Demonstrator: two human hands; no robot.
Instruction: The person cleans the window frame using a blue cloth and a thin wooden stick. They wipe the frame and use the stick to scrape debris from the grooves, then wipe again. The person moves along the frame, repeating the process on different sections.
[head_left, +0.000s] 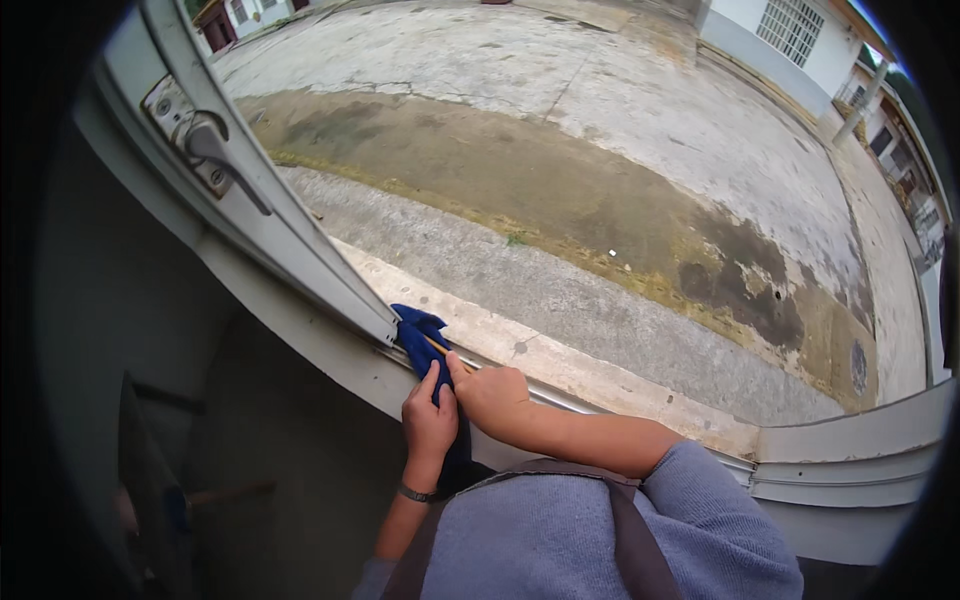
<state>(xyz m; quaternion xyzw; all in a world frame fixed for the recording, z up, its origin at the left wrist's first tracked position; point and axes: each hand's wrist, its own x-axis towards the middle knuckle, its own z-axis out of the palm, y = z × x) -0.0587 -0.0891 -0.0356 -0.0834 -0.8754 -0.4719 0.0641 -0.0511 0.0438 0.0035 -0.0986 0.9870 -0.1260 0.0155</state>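
A dark blue cloth (424, 346) lies over the metal track of a sliding window (570, 400), against the lower corner of the window sash (330, 262). My left hand (430, 420) grips the cloth's hanging part between thumb and fingers, with a dark band on the wrist. Close on its right, my right hand (487, 391) is closed around a thin, light brown stick (437, 346), whose far part lies against the cloth. What kind of tool the stick belongs to cannot be told.
A metal handle (214, 154) sticks out from the sash at the upper left. The white window frame (847, 450) turns a corner at the right. Outside the sill (525, 349) are a concrete yard and buildings. Below the frame at left is a dark interior with a dim blue item.
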